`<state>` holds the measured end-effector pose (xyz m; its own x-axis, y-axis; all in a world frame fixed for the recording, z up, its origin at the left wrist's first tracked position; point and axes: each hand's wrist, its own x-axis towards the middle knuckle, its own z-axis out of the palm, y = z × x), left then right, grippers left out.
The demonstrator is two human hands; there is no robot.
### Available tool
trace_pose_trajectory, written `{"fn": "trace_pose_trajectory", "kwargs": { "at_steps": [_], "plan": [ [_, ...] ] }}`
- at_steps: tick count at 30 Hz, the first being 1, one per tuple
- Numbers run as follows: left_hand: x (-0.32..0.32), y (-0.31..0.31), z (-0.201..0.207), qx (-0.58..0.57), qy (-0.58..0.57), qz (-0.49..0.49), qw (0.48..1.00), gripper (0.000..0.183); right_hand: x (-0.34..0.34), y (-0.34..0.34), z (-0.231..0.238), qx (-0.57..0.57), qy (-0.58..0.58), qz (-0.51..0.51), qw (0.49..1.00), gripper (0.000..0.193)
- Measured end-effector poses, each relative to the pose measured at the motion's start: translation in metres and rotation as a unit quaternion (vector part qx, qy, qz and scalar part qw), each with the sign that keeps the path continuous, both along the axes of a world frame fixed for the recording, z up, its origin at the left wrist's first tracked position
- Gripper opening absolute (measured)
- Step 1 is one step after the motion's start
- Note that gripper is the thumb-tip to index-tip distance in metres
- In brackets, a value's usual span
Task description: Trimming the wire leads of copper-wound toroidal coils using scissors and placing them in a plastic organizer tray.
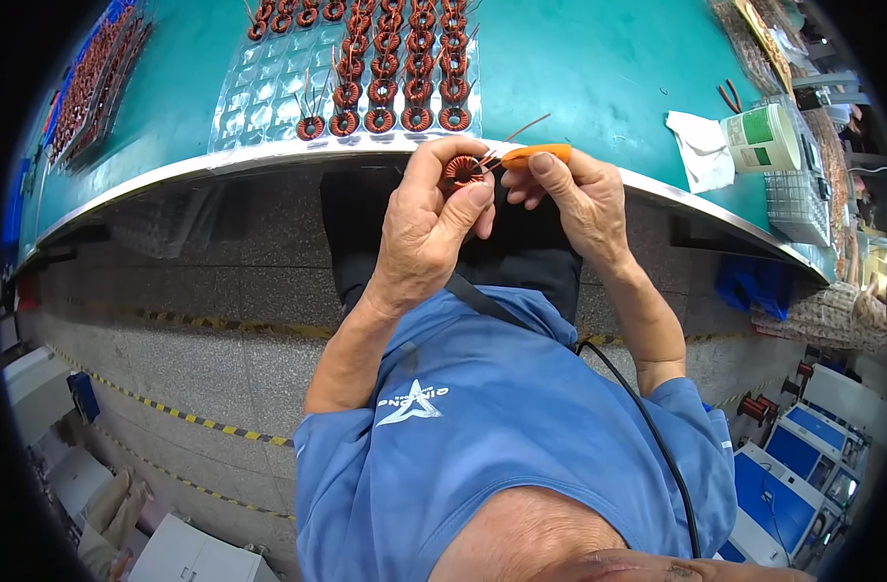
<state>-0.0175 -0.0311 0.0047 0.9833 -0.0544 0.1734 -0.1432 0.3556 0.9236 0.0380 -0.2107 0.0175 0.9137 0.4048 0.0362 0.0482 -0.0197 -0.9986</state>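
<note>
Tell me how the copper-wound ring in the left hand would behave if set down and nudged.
Stood on its rim, the copper-wound ring could roll, given its round outline, though its protruding wire leads might stop it. Those leads look thin, so they would probably bend if pushed. The closely wound body appears stiff and would likely hold its shape.

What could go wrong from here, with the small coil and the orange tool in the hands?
The orange tool in the right hand points toward the copper coil, close to the left hand; a slip might hurt a finger or scratch the winding. The coil appears held beyond the front edge of the table, so if dropped, it could fall toward the lap or floor.
</note>
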Motion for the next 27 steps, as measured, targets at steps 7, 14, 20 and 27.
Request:
{"fn": "trace_pose_trajectory", "kwargs": {
  "at_steps": [7, 14, 20, 27],
  "plan": [
    [-0.001, -0.001, 0.002, 0.050, 0.002, -0.018, 0.999, 0.032, -0.005, 0.003, 0.002, -0.056, -0.136, -0.038, 0.988, 0.031],
    [0.000, -0.008, -0.005, 0.015, -0.038, 0.027, 0.999, 0.025, -0.001, -0.007, 0.027, 0.153, 0.164, 0.001, 0.975, 0.033],
    [-0.003, 0.002, -0.008, 0.062, -0.020, 0.001, 0.998, 0.032, -0.002, -0.001, 0.003, 0.203, 0.172, 0.025, 0.964, 0.037],
    [-0.005, 0.000, -0.011, 0.083, -0.031, 0.012, 0.996, 0.025, -0.006, 0.002, 0.000, 0.182, 0.099, 0.019, 0.978, 0.047]
  ]
}}
